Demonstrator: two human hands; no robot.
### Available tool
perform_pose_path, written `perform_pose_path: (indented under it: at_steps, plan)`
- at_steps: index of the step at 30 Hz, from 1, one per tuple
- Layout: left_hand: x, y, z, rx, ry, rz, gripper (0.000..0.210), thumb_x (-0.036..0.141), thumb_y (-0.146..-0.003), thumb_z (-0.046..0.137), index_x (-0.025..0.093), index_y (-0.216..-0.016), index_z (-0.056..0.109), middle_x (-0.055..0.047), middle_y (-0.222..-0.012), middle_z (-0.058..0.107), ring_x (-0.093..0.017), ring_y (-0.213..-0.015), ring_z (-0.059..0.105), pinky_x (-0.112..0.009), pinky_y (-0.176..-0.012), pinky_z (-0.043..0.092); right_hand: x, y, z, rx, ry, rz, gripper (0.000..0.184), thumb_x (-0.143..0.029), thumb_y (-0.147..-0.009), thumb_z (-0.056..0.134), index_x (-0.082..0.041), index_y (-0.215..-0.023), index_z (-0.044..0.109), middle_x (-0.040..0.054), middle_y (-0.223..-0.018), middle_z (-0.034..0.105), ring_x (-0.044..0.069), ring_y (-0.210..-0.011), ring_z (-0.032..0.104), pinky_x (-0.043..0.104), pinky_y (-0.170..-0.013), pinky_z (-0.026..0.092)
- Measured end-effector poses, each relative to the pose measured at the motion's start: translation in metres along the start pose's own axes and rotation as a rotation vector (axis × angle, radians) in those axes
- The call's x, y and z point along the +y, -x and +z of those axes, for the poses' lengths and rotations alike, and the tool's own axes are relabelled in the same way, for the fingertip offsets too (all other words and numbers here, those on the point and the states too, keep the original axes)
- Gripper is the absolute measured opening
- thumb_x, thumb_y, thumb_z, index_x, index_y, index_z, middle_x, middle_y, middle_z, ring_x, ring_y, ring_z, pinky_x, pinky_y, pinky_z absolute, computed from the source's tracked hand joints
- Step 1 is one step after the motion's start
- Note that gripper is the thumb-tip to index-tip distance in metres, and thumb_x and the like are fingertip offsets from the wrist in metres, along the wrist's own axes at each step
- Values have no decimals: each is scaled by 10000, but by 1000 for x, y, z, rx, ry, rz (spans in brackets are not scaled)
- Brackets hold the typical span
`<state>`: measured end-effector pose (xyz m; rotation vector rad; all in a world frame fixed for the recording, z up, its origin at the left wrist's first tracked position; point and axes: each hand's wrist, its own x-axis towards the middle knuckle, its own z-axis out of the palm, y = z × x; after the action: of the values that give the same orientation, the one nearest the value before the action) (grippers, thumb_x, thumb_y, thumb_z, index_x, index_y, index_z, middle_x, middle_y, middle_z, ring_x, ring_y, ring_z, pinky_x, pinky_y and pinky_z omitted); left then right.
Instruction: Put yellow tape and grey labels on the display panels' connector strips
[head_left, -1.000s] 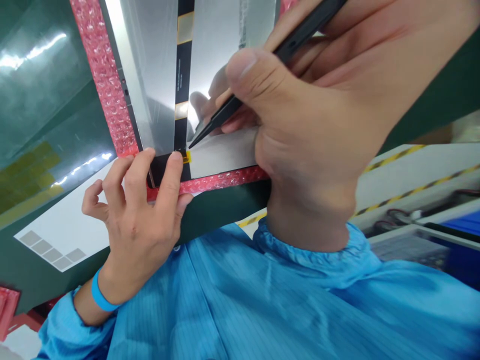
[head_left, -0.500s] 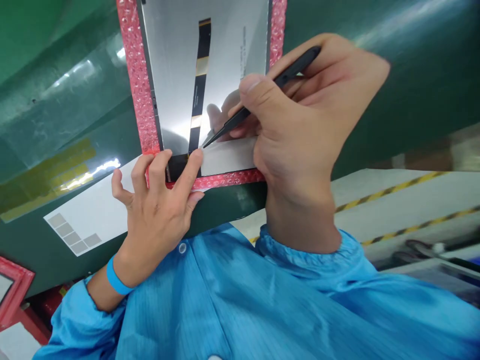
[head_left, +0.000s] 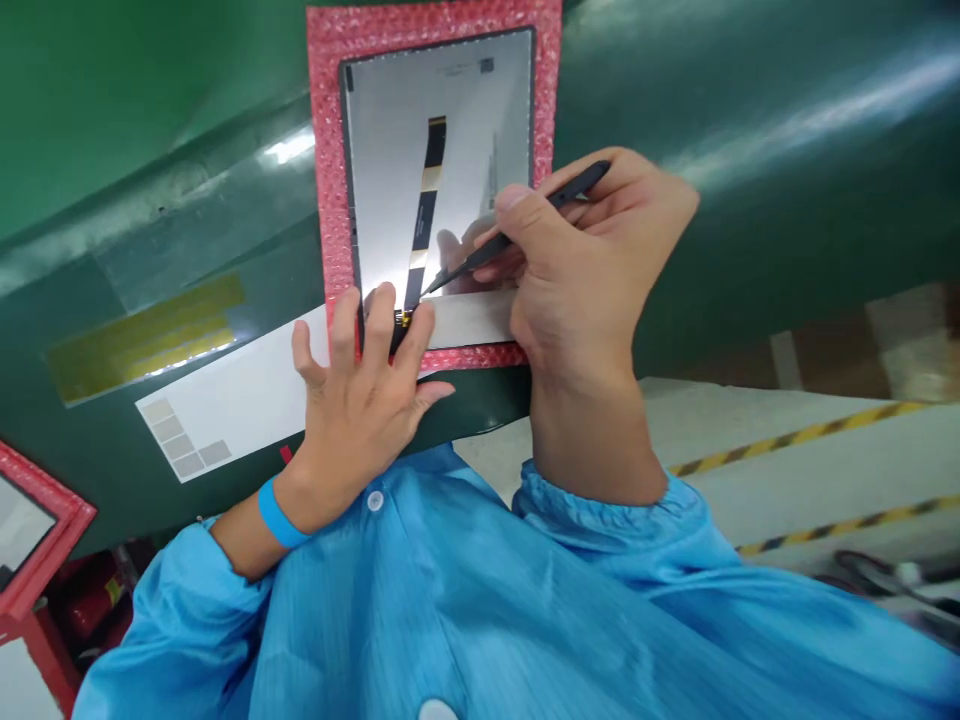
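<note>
R hand (head_left: pixel 589 260) grips the black tool (head_left: pixel 480 256) btwn thumb & fingers, same as 1 s ago; its tip is by the R edge of the strip (head_left: pixel 424 218), just above the L index fingertip. L hand (head_left: pixel 360 400) grasps nothing, fingers spread over the panel's (head_left: pixel 382 160) lower L corner. Diff. vs 1 s ago: L index was then on the L side of the yellow tape (head_left: pixel 406 319), now it's on the R, w/ tape showing btwn index & middle. View has shifted too: panel's top edge, cut off in both earlier pics, is now in, w/ the whole strip. Panel lies on pink wrap (head_left: pixel 328 180) on the green table (head_left: pixel 750 230), white sheet (head_left: pixel 255 390) just beside, on the L. More of the 2nd panel (head_left: pixel 22 525) shows far L.
</note>
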<state>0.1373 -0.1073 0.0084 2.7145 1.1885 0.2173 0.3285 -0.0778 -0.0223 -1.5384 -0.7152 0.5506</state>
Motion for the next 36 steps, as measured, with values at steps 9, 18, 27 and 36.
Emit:
perform_pose_path:
  at_steps: [9,18,27,36]
  plan:
    - [-37,55,-33,-3,52,154,338,461,-1058,593,233,-1274,719,-162,-1535,608,-375,-1478,501,-611,-1208,370,-22,14,5,60,-134,55,375,-468,-627,1016,-322,-613,671,-5,-580,658,291,-479,672,421,-356,514]
    - [-130,161,-50,3,49,-274,538,504,-1019,664,259,-1490,581,-162,-1602,573,-367,-1512,487,-598,-1220,324,-62,106,78,-450,-154,46,352,-484,-784,952,-280,-792,665,-14,-667,705,236,-599,747,330,-467,625]
    - [-126,162,-38,31,106,-274,571,530,-1000,681,270,-1499,582,-125,-1608,575,-351,-1523,473,-574,-1250,260,-33,141,112,-646,-59,17,387,-533,-885,867,-265,-840,591,-37,-698,680,186,-629,733,275,-498,588]
    - [-125,160,-39,32,122,-274,562,520,-993,698,276,-1485,577,-117,-1607,575,-350,-1522,467,-572,-1248,253,-37,138,112,-705,53,0,366,-484,-874,880,-272,-840,583,-54,-694,660,169,-578,672,288,-454,507]
